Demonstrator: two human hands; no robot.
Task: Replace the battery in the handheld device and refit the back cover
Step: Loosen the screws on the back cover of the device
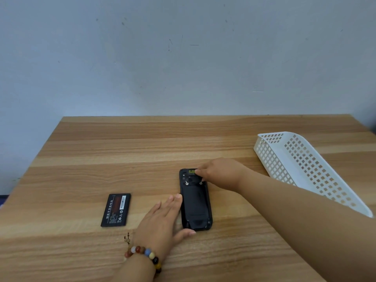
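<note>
A black handheld device (195,202) lies face down on the wooden table (183,139), its back cover on, with two small metal latches and a yellow label near its far end. My left hand (162,220) rests flat against the device's left side, thumb curled around its near end. My right hand (219,173) reaches in from the right, fingertips touching the device's far end beside the yellow label. A loose black battery (116,210) with white print lies on the table to the left, apart from both hands.
A white perforated plastic basket (305,165) lies tilted at the right side of the table. A pale wall stands behind the table's far edge. A beaded bracelet is on my left wrist.
</note>
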